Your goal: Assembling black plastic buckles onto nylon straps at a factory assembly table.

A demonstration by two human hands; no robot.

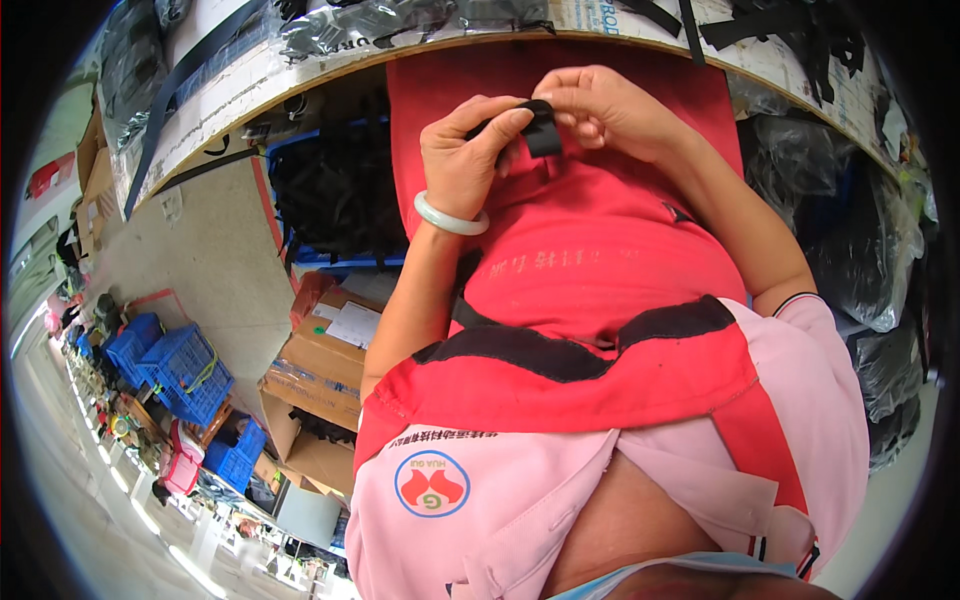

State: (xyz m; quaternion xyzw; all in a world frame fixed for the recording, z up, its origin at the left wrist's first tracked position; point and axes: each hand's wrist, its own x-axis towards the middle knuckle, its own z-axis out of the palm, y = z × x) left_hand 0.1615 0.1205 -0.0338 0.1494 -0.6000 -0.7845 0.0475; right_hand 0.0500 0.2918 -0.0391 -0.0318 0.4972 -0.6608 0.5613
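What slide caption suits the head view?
Left hand holds a black strap, right hand close beside it, over a red apron.

Industrial workshop: from my remote station I am seeing a counter bearing loose black straps and plastic-bagged goods. Blue crates and a cardboard box are standing nearby; bright strip lights are lining the long hall.

Left hand pinches, just beside the curled right hand.
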